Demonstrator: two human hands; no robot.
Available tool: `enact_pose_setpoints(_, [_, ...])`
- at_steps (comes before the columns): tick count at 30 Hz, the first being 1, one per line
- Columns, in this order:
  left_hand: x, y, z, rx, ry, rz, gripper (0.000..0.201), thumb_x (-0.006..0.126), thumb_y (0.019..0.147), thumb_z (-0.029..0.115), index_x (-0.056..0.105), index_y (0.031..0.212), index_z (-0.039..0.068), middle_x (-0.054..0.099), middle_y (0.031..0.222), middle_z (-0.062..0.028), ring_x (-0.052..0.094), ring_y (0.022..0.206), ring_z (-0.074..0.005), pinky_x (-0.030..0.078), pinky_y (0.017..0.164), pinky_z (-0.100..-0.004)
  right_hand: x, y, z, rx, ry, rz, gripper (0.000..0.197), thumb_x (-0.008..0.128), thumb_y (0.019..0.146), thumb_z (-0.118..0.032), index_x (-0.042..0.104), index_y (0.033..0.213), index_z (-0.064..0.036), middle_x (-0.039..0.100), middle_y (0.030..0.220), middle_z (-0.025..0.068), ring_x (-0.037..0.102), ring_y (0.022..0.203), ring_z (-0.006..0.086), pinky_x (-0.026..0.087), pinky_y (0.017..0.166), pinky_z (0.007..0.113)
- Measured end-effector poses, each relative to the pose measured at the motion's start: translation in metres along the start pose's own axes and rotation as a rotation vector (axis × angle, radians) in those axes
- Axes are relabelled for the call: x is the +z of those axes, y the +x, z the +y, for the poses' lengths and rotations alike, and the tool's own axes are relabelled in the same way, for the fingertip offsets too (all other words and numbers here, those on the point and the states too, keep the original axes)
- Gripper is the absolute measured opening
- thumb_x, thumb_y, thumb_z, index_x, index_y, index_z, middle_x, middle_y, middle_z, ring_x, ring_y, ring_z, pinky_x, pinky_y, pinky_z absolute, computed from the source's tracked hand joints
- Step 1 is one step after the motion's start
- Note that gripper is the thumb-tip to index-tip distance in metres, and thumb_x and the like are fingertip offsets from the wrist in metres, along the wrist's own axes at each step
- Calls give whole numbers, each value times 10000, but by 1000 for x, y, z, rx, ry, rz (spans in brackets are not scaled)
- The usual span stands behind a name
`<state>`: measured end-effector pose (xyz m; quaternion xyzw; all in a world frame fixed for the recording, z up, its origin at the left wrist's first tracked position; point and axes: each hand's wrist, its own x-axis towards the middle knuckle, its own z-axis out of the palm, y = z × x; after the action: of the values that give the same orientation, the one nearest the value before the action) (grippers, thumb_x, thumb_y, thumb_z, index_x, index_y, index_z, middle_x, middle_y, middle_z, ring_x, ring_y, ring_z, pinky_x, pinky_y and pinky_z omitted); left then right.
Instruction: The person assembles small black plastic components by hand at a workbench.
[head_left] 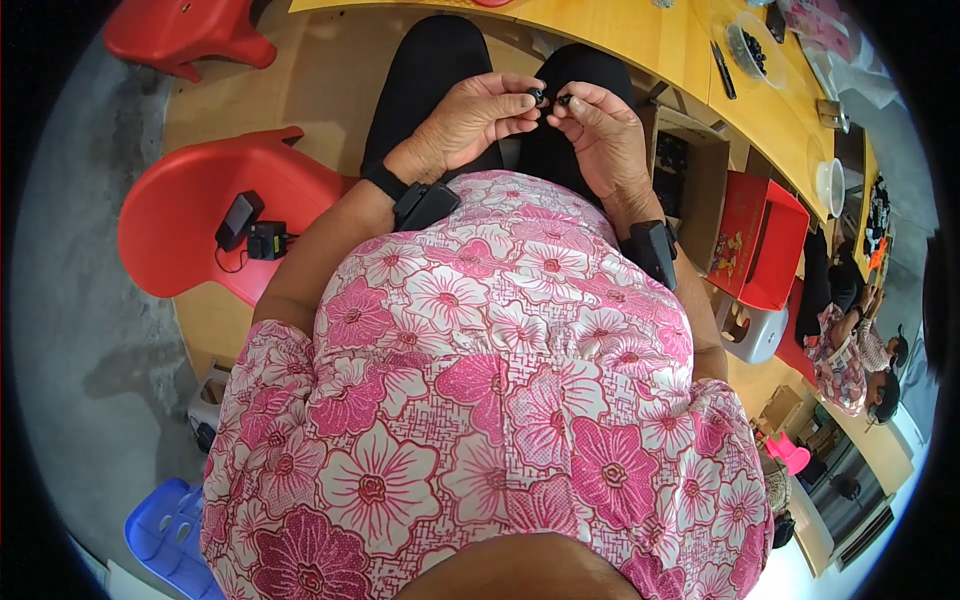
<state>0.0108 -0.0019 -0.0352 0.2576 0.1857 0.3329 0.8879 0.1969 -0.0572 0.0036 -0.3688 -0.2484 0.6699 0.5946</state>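
Above my lap, my left hand (pixel 478 118) pinches a small black part (pixel 537 96) between thumb and fingertips. A short gap away, my right hand (pixel 604 130) is closed in a pinch on another small black piece (pixel 565 100). Both pieces are too small for me to tell their kind. The two hands face each other over my black trousers (pixel 425 75), near the front edge of the yellow table (pixel 630 40). Each wrist wears a black strapped device.
A clear bowl of black parts (pixel 757 50) and a black pen-like tool (pixel 723 70) lie on the table. Below its right side stand an open carton (pixel 690 170) and a red box (pixel 765 240). A red chair (pixel 190 210) holds black devices at left. Other people sit far right.
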Motion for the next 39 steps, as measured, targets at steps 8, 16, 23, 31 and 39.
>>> enact_pose_setpoints(8, [3, -1, 1, -15, 8, 3, 212, 599, 887, 67, 586, 1090, 6, 633, 933, -61, 638, 839, -134, 548, 784, -258, 9, 0, -4, -32, -13, 30, 112, 582, 846, 34, 615, 944, -7, 630, 909, 75, 628, 820, 173, 536, 773, 321])
enact_pose_setpoints(16, [5, -1, 1, 20, 15, -21, 208, 611, 883, 77, 579, 1082, 24, 615, 946, -54, 631, 855, -136, 546, 795, -270, 12, 2, -3, -59, -56, 44, 136, 592, 834, 56, 613, 951, -10, 627, 911, 71, 625, 819, 167, 536, 767, 308])
enact_pose_setpoints(23, [5, -1, 0, 42, 51, 2, 209, 617, 878, 72, 578, 1078, 24, 612, 953, -54, 625, 873, -137, 540, 814, -277, 14, 2, -1, -75, -134, 62, 144, 601, 835, 51, 620, 964, -11, 633, 907, 73, 626, 818, 161, 540, 756, 300])
enact_pose_setpoints(31, [5, -2, 1, 43, 72, 19, 205, 618, 877, 76, 583, 1070, 18, 615, 946, -51, 621, 857, -134, 539, 803, -272, 15, 2, -1, -90, -115, 35, 152, 598, 827, 58, 613, 961, -14, 633, 913, 69, 624, 811, 157, 529, 761, 289])
enact_pose_setpoints(39, [3, -1, 0, 41, 87, 16, 204, 617, 879, 83, 584, 1067, 13, 622, 951, -60, 626, 844, -132, 543, 784, -263, 13, 4, -1, -85, -100, 16, 160, 586, 826, 68, 607, 960, -18, 631, 922, 72, 626, 830, 165, 524, 775, 294])
